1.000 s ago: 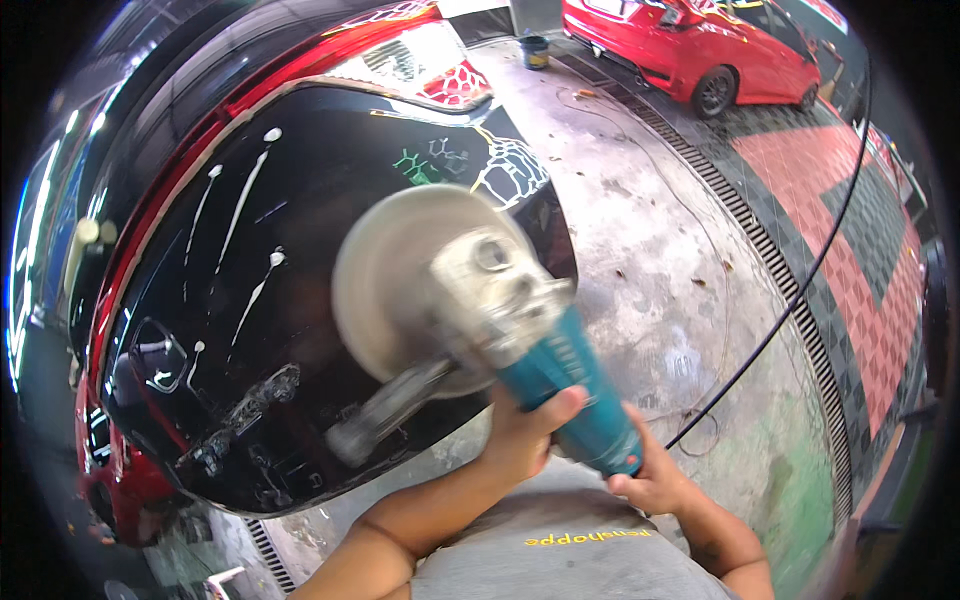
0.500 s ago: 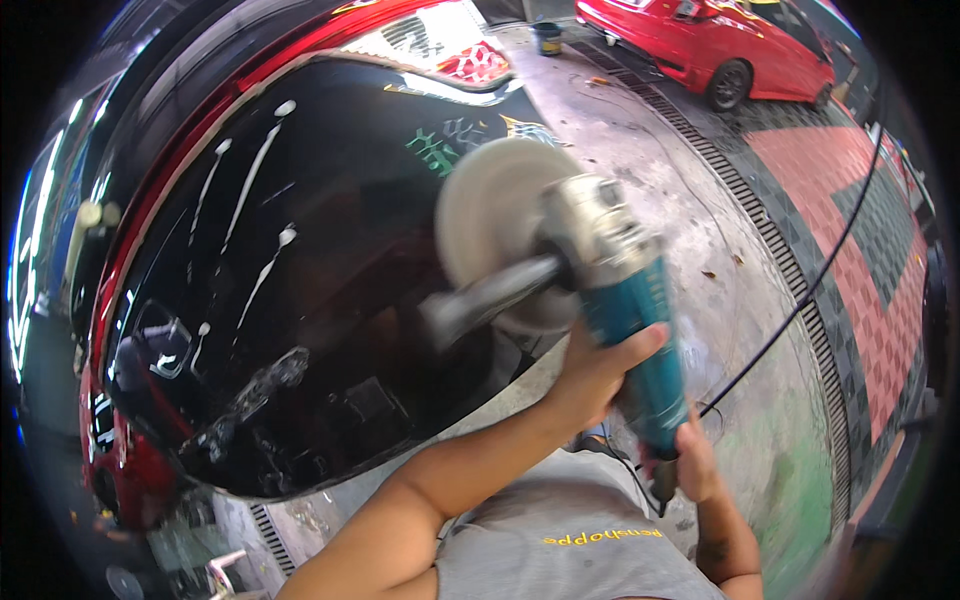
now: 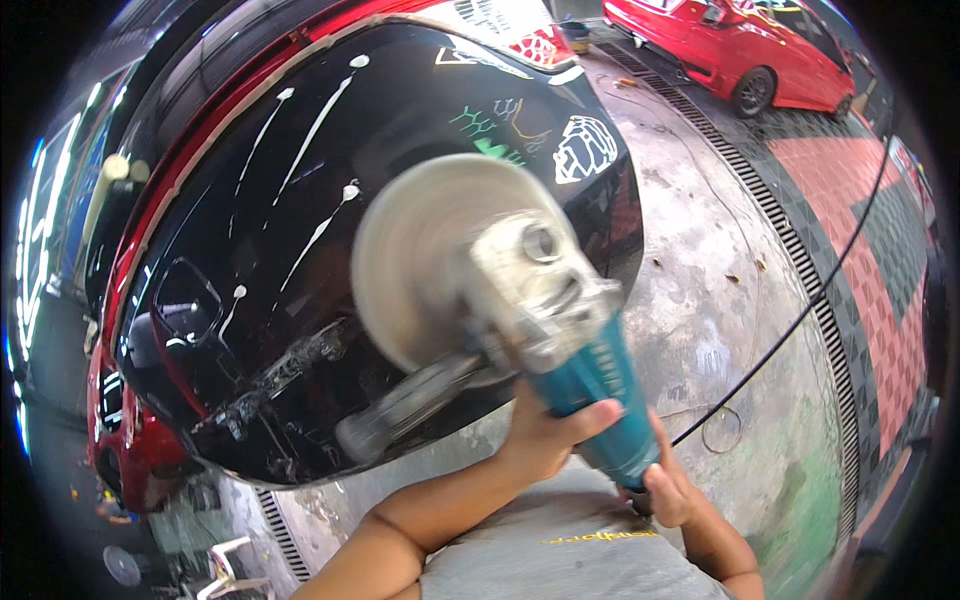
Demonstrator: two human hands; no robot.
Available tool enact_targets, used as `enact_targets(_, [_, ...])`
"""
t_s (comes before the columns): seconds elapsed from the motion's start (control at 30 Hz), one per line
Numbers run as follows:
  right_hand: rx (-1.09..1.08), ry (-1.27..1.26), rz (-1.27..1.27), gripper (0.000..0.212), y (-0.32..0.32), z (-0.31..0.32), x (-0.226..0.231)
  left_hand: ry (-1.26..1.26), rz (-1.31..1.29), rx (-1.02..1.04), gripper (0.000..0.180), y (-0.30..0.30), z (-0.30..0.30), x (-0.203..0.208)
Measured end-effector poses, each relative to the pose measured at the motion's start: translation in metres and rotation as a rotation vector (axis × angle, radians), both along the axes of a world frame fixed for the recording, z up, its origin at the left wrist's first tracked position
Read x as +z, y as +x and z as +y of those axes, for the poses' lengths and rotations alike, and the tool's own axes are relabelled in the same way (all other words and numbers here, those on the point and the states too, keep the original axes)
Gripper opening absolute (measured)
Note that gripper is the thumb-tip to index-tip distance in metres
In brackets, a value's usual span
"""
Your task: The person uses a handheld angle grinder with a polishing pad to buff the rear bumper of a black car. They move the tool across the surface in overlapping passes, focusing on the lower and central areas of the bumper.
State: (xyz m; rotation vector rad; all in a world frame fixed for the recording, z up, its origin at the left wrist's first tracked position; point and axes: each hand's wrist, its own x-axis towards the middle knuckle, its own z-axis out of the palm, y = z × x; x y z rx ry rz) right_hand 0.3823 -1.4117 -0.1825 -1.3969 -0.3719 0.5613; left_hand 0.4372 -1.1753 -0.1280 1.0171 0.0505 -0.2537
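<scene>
A teal power polisher (image 3: 600, 390) with a silver head and a round pale pad (image 3: 410, 270) is held in both hands. My left hand (image 3: 545, 430) wraps round its body just behind the head, thumb across the top. Farther back, my right hand (image 3: 672, 488) is closed on the rear end. The pad is blurred as if spinning and overlaps a glossy black car panel (image 3: 410, 110); whether it touches is not clear. Nobody holds the dark side handle (image 3: 410, 405). White streaks of paste (image 3: 320, 125) run down the panel, left of the pad.
A black cable (image 3: 780, 350) arcs across the right. Beyond the concrete floor (image 3: 690, 290) lies a drain grate (image 3: 775, 220), then red and grey tiles (image 3: 840, 220). A red car (image 3: 710, 50) stands at the back right. A white frame (image 3: 232, 565) is at lower left.
The polisher has moved left and toward me over the black panel, and its head has tilted. My view has shifted, so more of the panel's right edge shows. Both hands keep their hold.
</scene>
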Motion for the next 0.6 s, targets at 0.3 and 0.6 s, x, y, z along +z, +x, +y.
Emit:
enact_targets(0.3, [-0.044,0.067,0.034,0.093,-0.019,0.05,-0.002,-0.023,-0.038,0.012,0.052,-0.013,0.04,0.019])
enact_targets(0.6, [-0.288,0.106,0.023,0.089,0.043,0.012,0.028,-0.167,-0.202,-0.026,0.053,0.078,-0.025,0.035])
